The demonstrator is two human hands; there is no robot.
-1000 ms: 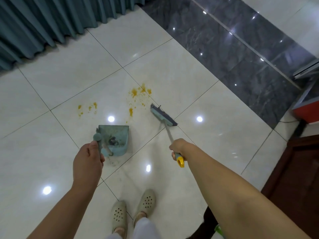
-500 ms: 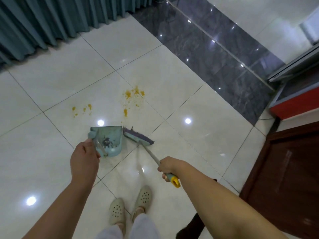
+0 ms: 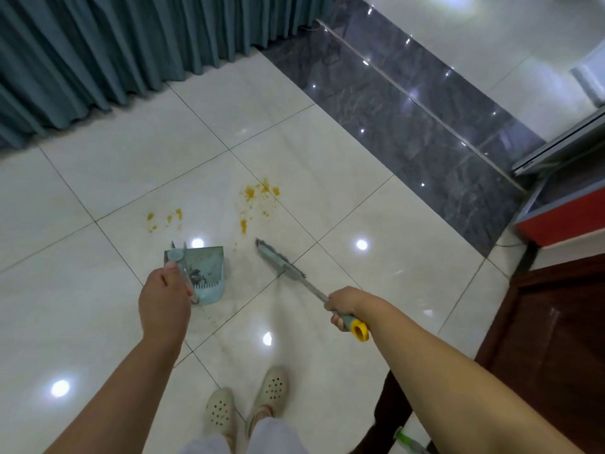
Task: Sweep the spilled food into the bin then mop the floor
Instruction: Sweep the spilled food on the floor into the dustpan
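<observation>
Dustpan point(image 3: 204, 273) left of broom point(image 3: 280, 258), spilled food point(image 3: 258, 194) on floor point(image 3: 376, 306) beyond both.

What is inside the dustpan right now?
The light blue dustpan holds a small dark clump of debris near its comb teeth; no yellow spilled food shows inside. The left hand and the handle it grips cover the pan's near left corner.

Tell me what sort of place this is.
Probably an indoor room or lobby: glossy pale floor tiles, a dark marble strip with a door track, and floor-length teal curtains.
</observation>
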